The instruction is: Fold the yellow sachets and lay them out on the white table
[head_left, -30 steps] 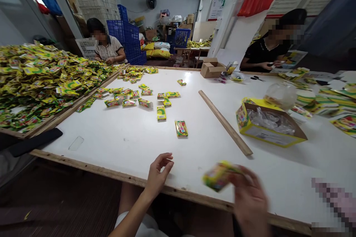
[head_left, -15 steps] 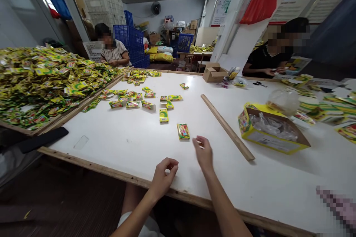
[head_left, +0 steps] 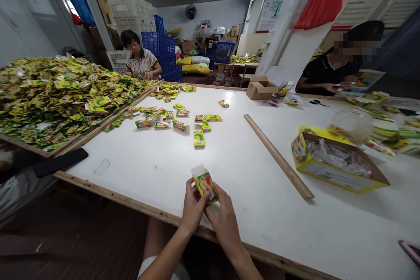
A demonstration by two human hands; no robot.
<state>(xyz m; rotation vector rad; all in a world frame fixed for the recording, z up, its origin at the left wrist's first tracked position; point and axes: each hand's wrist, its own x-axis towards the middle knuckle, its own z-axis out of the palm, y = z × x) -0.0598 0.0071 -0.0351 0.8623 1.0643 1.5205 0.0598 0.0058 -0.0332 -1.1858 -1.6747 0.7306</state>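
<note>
Both hands grip a small yellow-and-green printed carton (head_left: pixel 204 182) just above the near edge of the white table (head_left: pixel 157 153). Its top flap stands open, pale inside, pointing away from me. My left hand (head_left: pixel 193 206) is closed on the carton's left side, the thumb across its front. Wrapped about its right side and lower end is my right hand (head_left: pixel 223 208). Beyond them, a similar carton (head_left: pixel 198 139) lies on the table, with several more behind it and to the left. What the carton contains is hidden.
A huge heap of small cartons (head_left: pixel 65 92) fills the left side behind a wooden edging. A wooden strip (head_left: pixel 278 155) lies right of my hands, beside a yellow display box (head_left: pixel 334 175) holding clear plastic. Scissors (head_left: pixel 319 103) lie farther back. Two people (head_left: pixel 144 61) sit across the table.
The carton that lay on the table is now held in both hands near the front edge, its flap open. My right hand has come back and left toward my left hand.
</note>
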